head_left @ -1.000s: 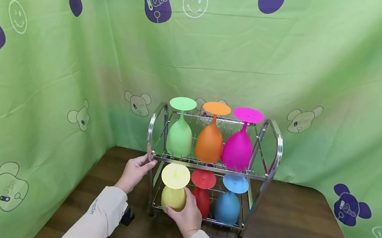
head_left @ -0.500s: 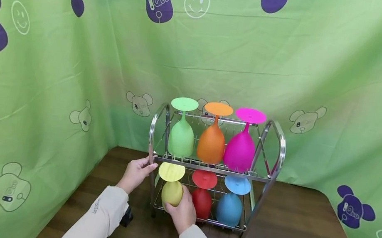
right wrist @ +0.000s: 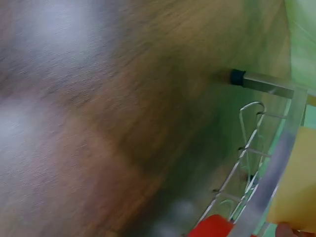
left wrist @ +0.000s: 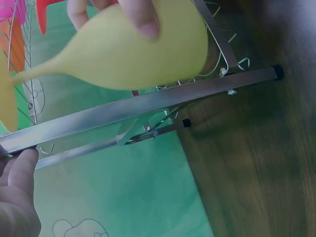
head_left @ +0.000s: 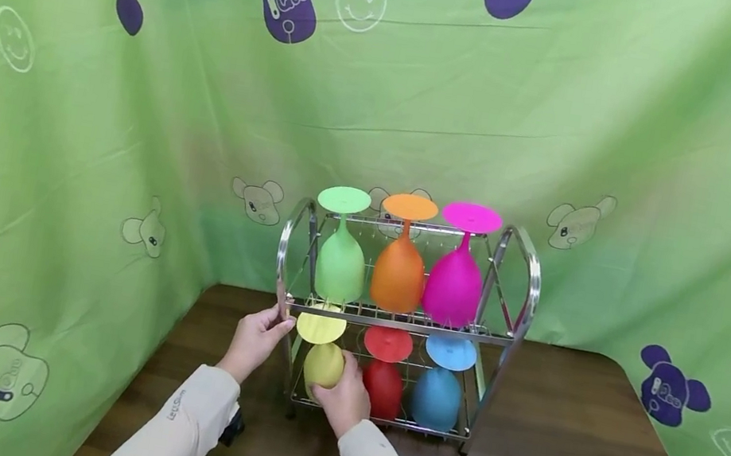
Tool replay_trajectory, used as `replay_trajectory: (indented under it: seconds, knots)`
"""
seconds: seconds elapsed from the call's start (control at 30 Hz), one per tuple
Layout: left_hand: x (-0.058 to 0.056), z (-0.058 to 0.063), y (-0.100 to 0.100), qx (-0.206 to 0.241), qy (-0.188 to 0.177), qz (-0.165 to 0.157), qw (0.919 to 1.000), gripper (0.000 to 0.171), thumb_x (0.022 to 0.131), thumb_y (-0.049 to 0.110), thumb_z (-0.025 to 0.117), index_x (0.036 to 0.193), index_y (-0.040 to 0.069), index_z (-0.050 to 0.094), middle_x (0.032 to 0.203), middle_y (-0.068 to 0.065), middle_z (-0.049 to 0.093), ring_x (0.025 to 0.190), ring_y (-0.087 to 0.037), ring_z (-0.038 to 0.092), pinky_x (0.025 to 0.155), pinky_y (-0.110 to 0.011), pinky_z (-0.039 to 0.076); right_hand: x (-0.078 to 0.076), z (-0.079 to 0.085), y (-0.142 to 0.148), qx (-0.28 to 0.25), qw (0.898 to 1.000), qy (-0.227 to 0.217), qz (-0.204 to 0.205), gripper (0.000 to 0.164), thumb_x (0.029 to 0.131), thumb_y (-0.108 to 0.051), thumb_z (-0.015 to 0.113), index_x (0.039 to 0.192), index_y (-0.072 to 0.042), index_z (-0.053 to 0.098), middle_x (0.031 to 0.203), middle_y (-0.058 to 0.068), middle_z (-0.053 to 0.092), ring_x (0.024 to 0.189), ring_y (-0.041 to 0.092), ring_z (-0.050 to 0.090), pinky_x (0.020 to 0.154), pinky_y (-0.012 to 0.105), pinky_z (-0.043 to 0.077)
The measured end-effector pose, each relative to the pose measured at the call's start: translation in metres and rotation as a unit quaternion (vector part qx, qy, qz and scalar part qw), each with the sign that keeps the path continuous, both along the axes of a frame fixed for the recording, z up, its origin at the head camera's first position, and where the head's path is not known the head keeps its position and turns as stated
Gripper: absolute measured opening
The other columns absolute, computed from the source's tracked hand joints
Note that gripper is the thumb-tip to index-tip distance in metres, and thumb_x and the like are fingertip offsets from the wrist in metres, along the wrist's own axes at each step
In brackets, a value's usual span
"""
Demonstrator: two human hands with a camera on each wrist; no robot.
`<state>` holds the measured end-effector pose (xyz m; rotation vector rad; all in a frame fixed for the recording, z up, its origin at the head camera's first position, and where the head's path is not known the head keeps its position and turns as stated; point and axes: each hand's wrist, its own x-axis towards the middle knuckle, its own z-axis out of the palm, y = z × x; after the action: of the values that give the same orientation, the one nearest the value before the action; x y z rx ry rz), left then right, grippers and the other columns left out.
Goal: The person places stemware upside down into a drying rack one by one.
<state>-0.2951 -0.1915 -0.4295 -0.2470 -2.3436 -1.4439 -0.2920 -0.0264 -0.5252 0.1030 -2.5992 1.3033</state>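
Yellow goblet [head_left: 323, 363] at rack [head_left: 505, 337] lower-left opening, red goblet [head_left: 382, 387] close at 3 o'clock. Right hand [head_left: 347, 398] grips yellow goblet's bowl; left hand [head_left: 256, 337] grips rack's left post.

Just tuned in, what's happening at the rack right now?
A person is working at a two-shelf metal rack on a wooden table. The right hand grips the bowl of an upside-down yellow goblet at the left end of the lower shelf, while the left hand holds the rack's left post. Red and blue goblets stand beside it; green, orange and pink ones fill the upper shelf.
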Motion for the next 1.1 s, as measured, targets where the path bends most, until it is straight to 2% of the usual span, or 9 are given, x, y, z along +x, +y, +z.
replay_trajectory:
  seconds: [0.1, 0.2, 0.37, 0.53, 0.83, 1.0, 1.1]
  knots:
    - [-0.001, 0.0, 0.003, -0.01, 0.001, -0.021, 0.9997, 0.019, 0.088, 0.002, 0.066, 0.103, -0.009, 0.069, 0.103, -0.022, 0.069, 0.083, -0.015, 0.062, 0.071, -0.024, 0.053, -0.004, -0.003, 0.0, -0.004, 1.0, 0.001, -0.018, 0.074, 0.064, -0.017, 0.086, 0.125, -0.001, 0.049, 0.101, 0.017, 0.062, 0.085, 0.033, 0.061, 0.071, 0.049, 0.051]
    - [-0.001, -0.001, 0.005, -0.015, 0.005, -0.03, 0.9994, 0.018, 0.088, 0.002, 0.065, 0.101, -0.009, 0.069, 0.101, -0.022, 0.069, 0.082, -0.014, 0.062, 0.07, -0.025, 0.053, -0.004, -0.005, 0.0, -0.01, 0.999, -0.01, -0.031, 0.073, 0.063, -0.015, 0.086, 0.124, -0.001, 0.048, 0.099, 0.017, 0.061, 0.083, 0.034, 0.061, 0.07, 0.05, 0.051]
    - [0.001, -0.001, 0.004, -0.013, 0.01, -0.016, 0.9997, 0.02, 0.087, 0.0, 0.065, 0.104, -0.01, 0.068, 0.102, -0.022, 0.069, 0.087, -0.022, 0.064, 0.074, -0.029, 0.054, 0.0, -0.008, -0.004, -0.019, 0.999, -0.031, -0.026, 0.072, 0.063, -0.014, 0.085, 0.123, -0.001, 0.049, 0.097, 0.017, 0.061, 0.079, 0.032, 0.061, 0.067, 0.049, 0.051]
    - [0.003, -0.001, 0.003, -0.023, 0.019, -0.004, 0.9995, 0.022, 0.087, 0.0, 0.065, 0.106, -0.009, 0.068, 0.097, -0.021, 0.07, 0.086, -0.023, 0.065, 0.074, -0.032, 0.055, 0.003, -0.013, -0.006, -0.026, 0.999, -0.027, -0.02, 0.071, 0.064, -0.013, 0.084, 0.124, 0.0, 0.048, 0.101, 0.017, 0.06, 0.08, 0.033, 0.06, 0.068, 0.049, 0.051]
    - [0.005, -0.002, 0.006, -0.046, 0.046, 0.008, 0.9979, 0.012, 0.087, 0.001, 0.065, 0.096, -0.006, 0.07, 0.098, -0.02, 0.07, 0.084, -0.024, 0.065, 0.072, -0.036, 0.055, 0.007, -0.025, -0.007, -0.006, 0.999, -0.01, -0.033, 0.07, 0.065, -0.015, 0.082, 0.123, 0.002, 0.044, 0.101, 0.022, 0.06, 0.077, 0.039, 0.063, 0.066, 0.05, 0.051]
    - [0.008, -0.005, 0.004, -0.051, 0.048, 0.018, 0.9974, 0.009, 0.087, 0.0, 0.065, 0.092, -0.006, 0.069, 0.091, -0.019, 0.071, 0.081, -0.025, 0.065, 0.069, -0.037, 0.054, 0.004, -0.028, -0.008, 0.017, 0.999, -0.007, -0.029, 0.075, 0.067, -0.016, 0.083, 0.126, 0.006, 0.042, 0.1, 0.025, 0.059, 0.077, 0.039, 0.063, 0.067, 0.05, 0.051]
    - [0.009, -0.004, 0.0, -0.059, 0.046, 0.021, 0.997, 0.01, 0.087, -0.001, 0.064, 0.094, -0.007, 0.069, 0.093, -0.02, 0.071, 0.084, -0.029, 0.066, 0.072, -0.041, 0.055, 0.0, -0.027, -0.012, 0.021, 0.999, -0.012, -0.027, 0.076, 0.067, -0.015, 0.084, 0.126, 0.006, 0.041, 0.098, 0.025, 0.059, 0.077, 0.04, 0.063, 0.068, 0.051, 0.051]
